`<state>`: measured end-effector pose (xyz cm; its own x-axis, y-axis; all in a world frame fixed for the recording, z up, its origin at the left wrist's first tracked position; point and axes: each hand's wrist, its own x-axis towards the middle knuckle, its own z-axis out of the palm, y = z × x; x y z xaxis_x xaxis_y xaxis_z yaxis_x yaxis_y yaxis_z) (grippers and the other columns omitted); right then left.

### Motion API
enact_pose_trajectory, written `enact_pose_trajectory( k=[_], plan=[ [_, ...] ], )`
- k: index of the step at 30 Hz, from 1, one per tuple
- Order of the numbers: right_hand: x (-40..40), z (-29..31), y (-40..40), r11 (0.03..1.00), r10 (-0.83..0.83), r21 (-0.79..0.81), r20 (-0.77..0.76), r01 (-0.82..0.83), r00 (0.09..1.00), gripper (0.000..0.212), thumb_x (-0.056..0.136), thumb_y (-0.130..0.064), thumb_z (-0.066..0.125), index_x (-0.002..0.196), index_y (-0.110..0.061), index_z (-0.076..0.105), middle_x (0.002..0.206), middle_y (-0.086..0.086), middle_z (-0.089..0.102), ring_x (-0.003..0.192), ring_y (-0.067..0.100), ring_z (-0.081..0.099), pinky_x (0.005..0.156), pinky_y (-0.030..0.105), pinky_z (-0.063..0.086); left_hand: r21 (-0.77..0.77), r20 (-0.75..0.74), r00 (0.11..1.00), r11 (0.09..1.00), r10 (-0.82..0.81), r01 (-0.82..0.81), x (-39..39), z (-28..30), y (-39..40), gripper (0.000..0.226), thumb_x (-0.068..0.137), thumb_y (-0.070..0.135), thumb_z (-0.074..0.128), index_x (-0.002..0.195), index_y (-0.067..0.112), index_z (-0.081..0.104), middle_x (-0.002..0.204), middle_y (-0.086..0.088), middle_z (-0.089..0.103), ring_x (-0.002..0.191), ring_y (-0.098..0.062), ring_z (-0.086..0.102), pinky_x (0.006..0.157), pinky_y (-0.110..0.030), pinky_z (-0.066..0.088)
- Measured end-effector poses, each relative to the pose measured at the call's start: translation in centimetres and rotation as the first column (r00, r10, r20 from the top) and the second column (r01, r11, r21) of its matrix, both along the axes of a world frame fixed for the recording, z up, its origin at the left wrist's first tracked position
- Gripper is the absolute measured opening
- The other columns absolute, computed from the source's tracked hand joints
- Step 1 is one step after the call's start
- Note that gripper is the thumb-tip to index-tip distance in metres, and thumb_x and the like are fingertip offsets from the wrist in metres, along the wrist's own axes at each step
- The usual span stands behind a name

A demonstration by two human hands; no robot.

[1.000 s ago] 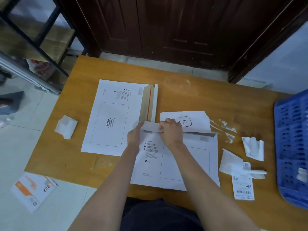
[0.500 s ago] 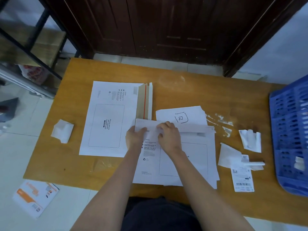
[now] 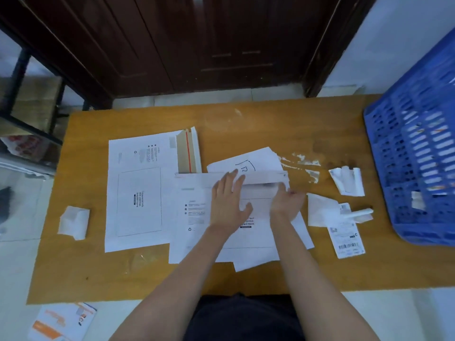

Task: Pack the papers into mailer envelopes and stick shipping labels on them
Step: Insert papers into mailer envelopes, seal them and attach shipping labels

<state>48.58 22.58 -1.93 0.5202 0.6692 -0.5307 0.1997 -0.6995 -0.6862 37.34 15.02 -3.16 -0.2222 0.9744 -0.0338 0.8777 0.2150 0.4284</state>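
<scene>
Two hands lie on a white mailer envelope in the middle of the wooden table. A second mailer envelope lies flat just to its left, flap open. The blue basket sits at the far right. Papers poke out past the near envelope's folded flap. The left hand presses flat, fingers straight, on that flap. The right hand rests at the flap's right end, fingers loose. A shipping label lies to the right.
</scene>
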Motion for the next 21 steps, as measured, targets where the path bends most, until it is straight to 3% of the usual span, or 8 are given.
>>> enact_pose_trajectory(
  k=[4,7,10,13,16,21],
  plan=[
    [0.3,0.9,1.8,0.999,-0.037,-0.013,-0.030,0.037,0.999,0.056,0.085,-0.032,0.068,0.127,-0.002,0.043,0.120,0.013,0.062,0.110,0.031,0.059,0.074,0.026,0.037,-0.142,0.031,0.981,0.970,-0.193,0.196,2.6,0.0,0.8,0.095,0.079,0.059,0.062,0.153,0.020,0.016,0.160,0.003,0.010,0.148,-0.018,0.003,0.119,-0.047,0.003],
    [0.4,1.0,2.4,0.996,0.050,-0.079,-0.003,-0.050,0.999,0.054,0.083,-0.024,0.070,0.125,-0.003,0.043,0.120,0.015,0.061,0.110,0.032,0.059,0.073,0.027,0.037,-0.232,0.000,0.973,0.947,-0.229,0.223,3.3,0.4,1.7,0.106,0.077,0.065,0.063,0.154,0.019,0.006,0.161,0.005,0.001,0.148,-0.016,-0.005,0.119,-0.048,-0.002],
    [0.5,0.4,2.3,0.993,0.062,-0.104,-0.013,-0.063,0.998,0.046,0.082,-0.013,0.069,0.122,-0.003,0.048,0.117,0.016,0.063,0.108,0.031,0.060,0.072,0.026,0.038,-0.337,-0.032,0.968,0.914,-0.250,0.225,3.2,0.1,2.3,0.108,0.076,0.068,0.061,0.154,0.020,0.003,0.161,0.004,0.001,0.148,-0.018,0.000,0.119,-0.048,0.006],
    [0.7,0.0,1.7,0.992,0.106,-0.063,0.011,-0.105,0.994,0.042,0.082,-0.011,0.068,0.119,-0.003,0.050,0.109,0.015,0.065,0.102,0.031,0.062,0.069,0.025,0.039,-0.368,-0.080,0.958,0.901,-0.274,0.227,3.3,-0.2,2.9,0.106,0.073,0.071,0.060,0.152,0.021,0.012,0.156,0.000,0.014,0.143,-0.021,0.012,0.115,-0.046,0.019],
    [0.7,-0.4,1.3,0.988,0.154,-0.015,0.032,-0.154,0.988,0.041,0.082,-0.009,0.068,0.117,-0.001,0.048,0.101,0.014,0.067,0.096,0.029,0.063,0.066,0.023,0.038,-0.427,-0.123,0.946,0.876,-0.301,0.223,3.7,-0.3,3.4,0.102,0.071,0.074,0.058,0.150,0.023,0.019,0.152,-0.003,0.018,0.141,-0.025,0.014,0.112,-0.047,0.022],
    [0.2,-0.9,1.2,0.968,0.249,-0.015,0.162,-0.249,0.955,0.045,0.079,-0.009,0.071,0.114,-0.002,0.043,0.122,0.016,0.047,0.098,0.034,0.056,0.066,0.029,0.037,-0.442,-0.182,0.925,0.868,-0.333,0.225,3.9,-0.3,3.7,0.092,0.076,0.067,0.057,0.148,0.022,0.020,0.147,-0.006,0.021,0.137,-0.029,0.018,0.107,-0.048,0.029]
  ],
)
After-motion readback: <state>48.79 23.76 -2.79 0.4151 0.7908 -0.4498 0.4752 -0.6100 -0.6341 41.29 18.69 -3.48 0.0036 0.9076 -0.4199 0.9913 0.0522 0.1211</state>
